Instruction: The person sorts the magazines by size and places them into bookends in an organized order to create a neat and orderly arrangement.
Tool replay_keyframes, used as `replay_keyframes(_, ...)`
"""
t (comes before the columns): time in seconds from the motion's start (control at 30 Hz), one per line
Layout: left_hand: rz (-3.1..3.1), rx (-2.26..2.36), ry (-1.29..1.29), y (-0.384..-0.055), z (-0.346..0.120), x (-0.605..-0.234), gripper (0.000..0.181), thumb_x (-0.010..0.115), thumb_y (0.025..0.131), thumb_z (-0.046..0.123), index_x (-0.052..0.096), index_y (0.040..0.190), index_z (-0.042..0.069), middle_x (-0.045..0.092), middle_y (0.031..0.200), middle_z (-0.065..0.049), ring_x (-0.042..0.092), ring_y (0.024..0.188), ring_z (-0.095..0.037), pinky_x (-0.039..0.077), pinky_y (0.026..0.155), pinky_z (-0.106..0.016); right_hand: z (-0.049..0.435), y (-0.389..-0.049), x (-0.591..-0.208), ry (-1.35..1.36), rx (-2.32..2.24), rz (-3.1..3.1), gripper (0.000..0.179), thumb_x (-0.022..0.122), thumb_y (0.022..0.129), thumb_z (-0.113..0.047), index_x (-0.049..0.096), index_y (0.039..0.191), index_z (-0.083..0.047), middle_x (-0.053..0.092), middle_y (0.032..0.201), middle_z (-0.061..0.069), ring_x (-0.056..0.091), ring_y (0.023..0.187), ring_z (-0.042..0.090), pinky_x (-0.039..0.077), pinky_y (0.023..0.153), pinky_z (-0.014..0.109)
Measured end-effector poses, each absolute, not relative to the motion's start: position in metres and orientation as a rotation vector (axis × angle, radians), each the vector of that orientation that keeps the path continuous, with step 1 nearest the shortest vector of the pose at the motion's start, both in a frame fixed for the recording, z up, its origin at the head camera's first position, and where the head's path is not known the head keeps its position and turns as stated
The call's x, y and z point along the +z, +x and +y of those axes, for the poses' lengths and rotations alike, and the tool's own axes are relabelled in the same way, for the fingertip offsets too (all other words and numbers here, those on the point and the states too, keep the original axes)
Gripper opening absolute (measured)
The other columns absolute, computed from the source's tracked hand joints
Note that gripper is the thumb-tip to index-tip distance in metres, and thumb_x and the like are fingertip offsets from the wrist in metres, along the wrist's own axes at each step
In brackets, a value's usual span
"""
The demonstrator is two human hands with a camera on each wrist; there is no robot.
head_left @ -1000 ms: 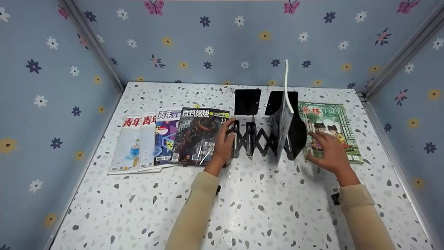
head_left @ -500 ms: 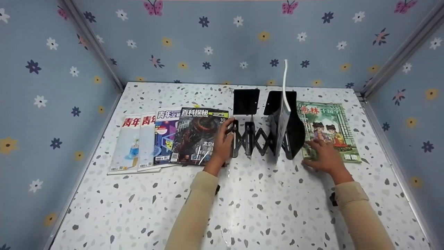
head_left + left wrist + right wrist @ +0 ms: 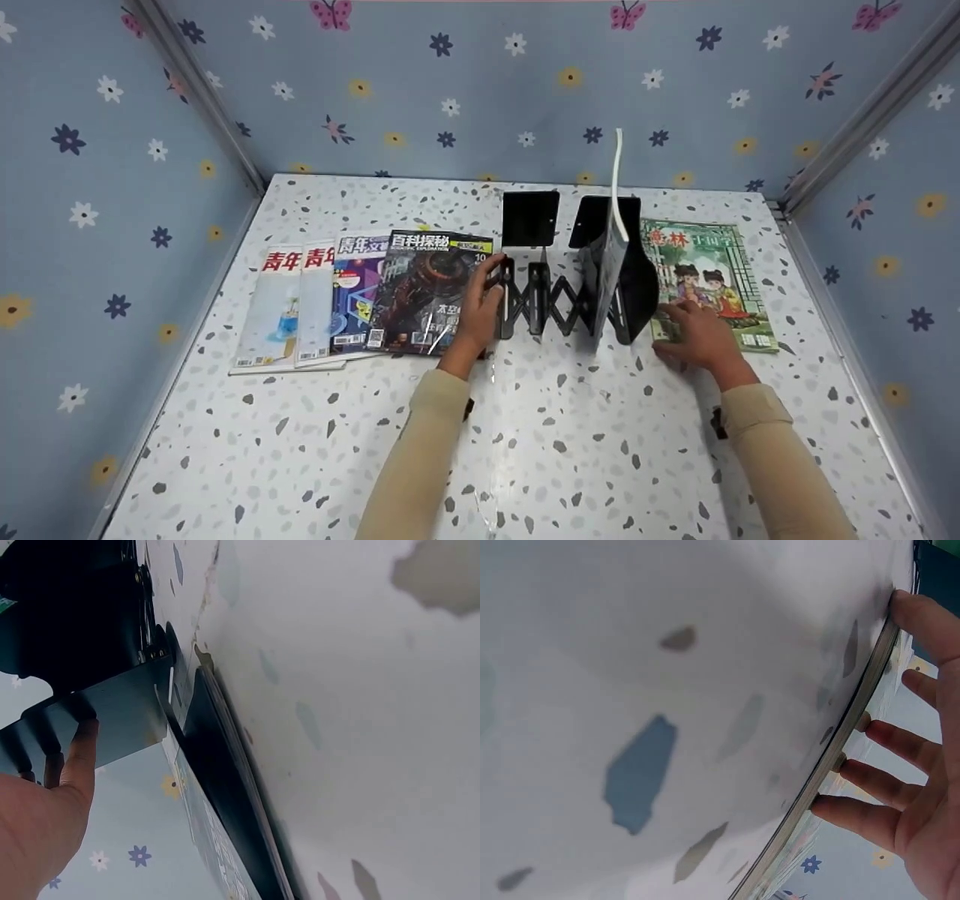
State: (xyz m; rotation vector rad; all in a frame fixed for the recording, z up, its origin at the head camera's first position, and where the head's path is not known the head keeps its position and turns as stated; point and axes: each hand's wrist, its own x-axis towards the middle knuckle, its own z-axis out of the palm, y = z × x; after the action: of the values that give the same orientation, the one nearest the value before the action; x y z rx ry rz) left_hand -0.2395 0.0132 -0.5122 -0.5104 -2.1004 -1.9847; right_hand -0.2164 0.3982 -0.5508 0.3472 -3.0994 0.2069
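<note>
A black expandable bookend (image 3: 531, 219) with crossed lattice bars stands mid-table in the head view. One magazine (image 3: 613, 270) is upright between its plates on the right side. My left hand (image 3: 478, 311) is at the bookend's left end; in the left wrist view its fingertips press against the black side plate (image 3: 124, 720). Right of the bookend lies a green-covered magazine (image 3: 712, 259). My right hand (image 3: 705, 337) is over its near left corner. In the right wrist view the spread fingertips rest on the cover, and the thumb touches the magazine's edge (image 3: 840, 735).
Left of the bookend several magazines lie overlapping: a dark one (image 3: 424, 285) on top, then a purple one (image 3: 360, 255) and pale ones (image 3: 270, 322) with red titles. The speckled white table (image 3: 570, 450) is bounded by flower-patterned panels (image 3: 480, 82) at the back and sides.
My right hand has moved slightly left and down onto the green magazine's near left corner. My left hand stays at the bookend.
</note>
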Motion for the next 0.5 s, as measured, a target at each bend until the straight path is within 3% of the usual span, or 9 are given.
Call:
replay_keyframes(0.3, -2.063, -1.987, -0.556, -0.2404, 0.0103, -0.511, 0.046, 0.037, 0.083, -0.002, 0.038, 0.13, 0.003, 0.039, 0.132, -0.014, 0.04, 0.119, -0.025, 0.037, 0.095, -0.038, 0.3963, -0.222, -0.5542, 0.267, 0.237, -3.099, 0.083, 0.069, 0.059, -0.055, 0.042, 0.13, -0.023, 0.048, 0.114, 0.015, 0.05, 0.087, 0.035, 0.042, 0.065, 0.048)
replay_keyframes(0.5, -2.088, -1.986, -0.522, -0.2393, 0.0109, -0.5121, 0.046, 0.038, 0.085, 0.0, 0.038, 0.13, 0.004, 0.039, 0.133, -0.008, 0.039, 0.12, -0.023, 0.036, 0.096, -0.036, 0.3995, -0.2209, -0.5528, 0.248, 0.252, -3.092, 0.083, 0.069, 0.059, -0.054, 0.039, 0.131, -0.027, 0.047, 0.115, 0.018, 0.049, 0.088, 0.037, 0.042, 0.061, 0.05)
